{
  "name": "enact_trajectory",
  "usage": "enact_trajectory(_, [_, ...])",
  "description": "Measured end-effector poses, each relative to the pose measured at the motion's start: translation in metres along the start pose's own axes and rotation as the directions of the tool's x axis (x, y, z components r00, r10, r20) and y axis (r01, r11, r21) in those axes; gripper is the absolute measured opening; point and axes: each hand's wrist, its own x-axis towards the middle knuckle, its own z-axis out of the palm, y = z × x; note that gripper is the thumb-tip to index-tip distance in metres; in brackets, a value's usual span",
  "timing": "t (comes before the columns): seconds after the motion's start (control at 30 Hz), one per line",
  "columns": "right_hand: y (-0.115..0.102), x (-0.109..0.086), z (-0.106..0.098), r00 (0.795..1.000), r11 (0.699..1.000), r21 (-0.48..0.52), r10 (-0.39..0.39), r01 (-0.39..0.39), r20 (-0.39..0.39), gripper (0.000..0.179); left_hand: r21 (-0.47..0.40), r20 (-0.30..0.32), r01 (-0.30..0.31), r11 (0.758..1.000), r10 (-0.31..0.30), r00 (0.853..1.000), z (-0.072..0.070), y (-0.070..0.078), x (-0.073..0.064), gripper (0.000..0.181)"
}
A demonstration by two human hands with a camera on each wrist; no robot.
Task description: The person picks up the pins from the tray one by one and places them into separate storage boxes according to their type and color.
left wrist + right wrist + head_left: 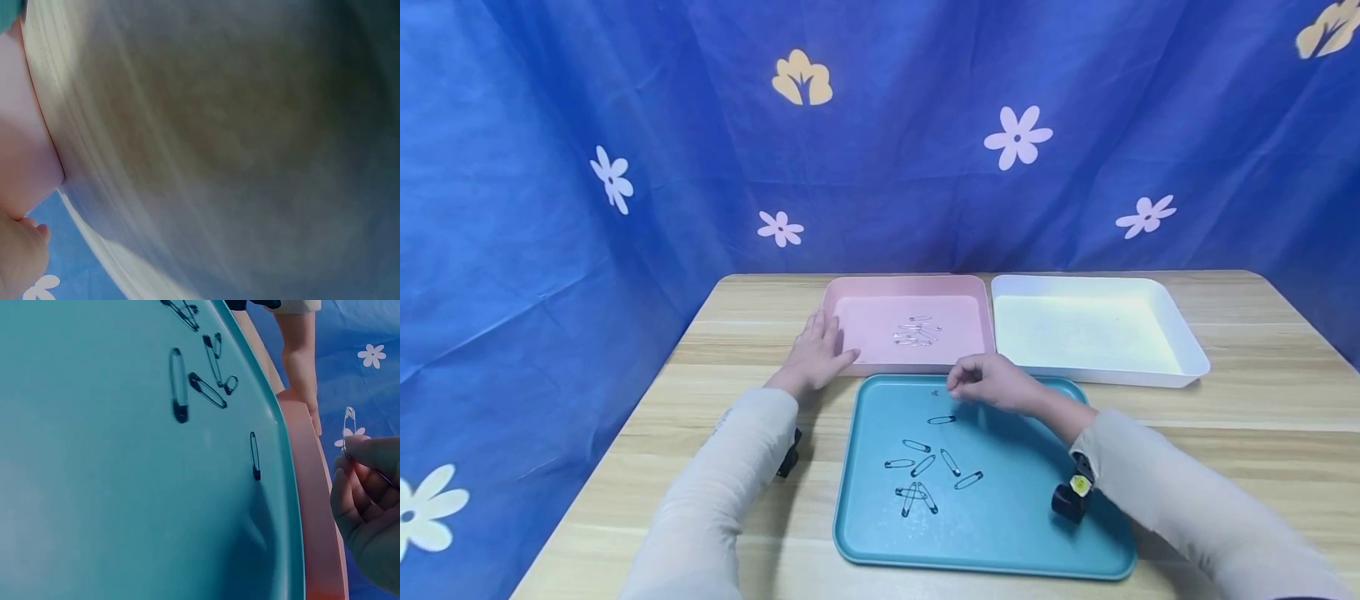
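We see blue cloth [887, 175], printed with pale flowers [1018, 138], hanging far, left and right around a wood-grain table [1262, 400].

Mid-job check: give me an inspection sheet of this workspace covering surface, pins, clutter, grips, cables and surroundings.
Surface: wood-grain table, bearing a teal tray, pink tray and white tray.
Job's things: safety pins spread in the teal tray, some overlapping; more pins grouped in the pink tray.
Clutter: nothing seen.
Grips: left hand at the pink tray's left rim; right hand pinches a single pin above the teal tray's far edge.
Cables: nothing seen.
Surroundings: blue curtain with flower motifs.
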Motion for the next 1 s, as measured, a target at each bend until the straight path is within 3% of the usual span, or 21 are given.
enact_trajectory(0.23, [0.001,0.022,0.004,0.993,0.998,0.064,0.024,-0.016,-0.117,0.010,0.005,0.000,0.001,1.000,-0.001,1.000,0.001,0.001,0.000,0.079])
enact_trajectory(0.43, [-0.001,0.044,0.005,0.972,0.995,0.077,0.082,-0.066,-0.222,0.011,0.013,0.004,0.005,1.000,-0.005,1.000,0.004,0.001,0.002,0.079])
enact_trajectory(1.0, [0.004,0.110,0.012,0.908,0.960,0.136,0.275,-0.243,-0.315,0.015,0.030,-0.006,0.005,1.000,-0.005,1.000,0.002,-0.001,0.003,0.077])
